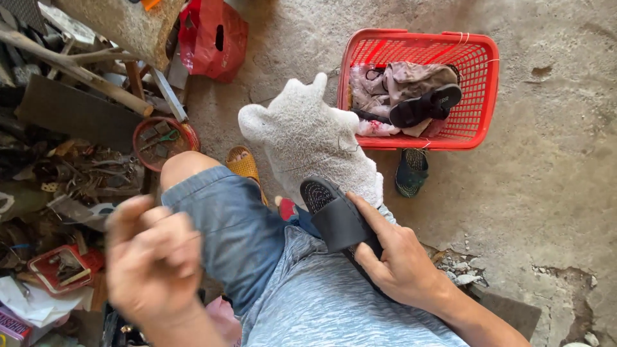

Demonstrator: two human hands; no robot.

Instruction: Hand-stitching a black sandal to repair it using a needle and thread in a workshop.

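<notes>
Lower centre of frame: our right hand (402,260) grips black slide sandal (337,218) on white towel (308,138) over lap | left hand (151,257) raised, blurred, fingers loosely curled, holding nothing visible | step judged: sandal steadied for repair | next calls for firm hold.

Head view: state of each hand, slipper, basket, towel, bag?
right hand: gripping the black slipper, index finger along its strap
black slipper: held on the lap, toe pointing away
left hand: raised, blurred, nothing visibly held
white towel: draped over the knee
red basket: upright on the floor, holding cloths and a black sandal
green slipper: on the floor by the basket
red bag: slumped, crumpled
</notes>
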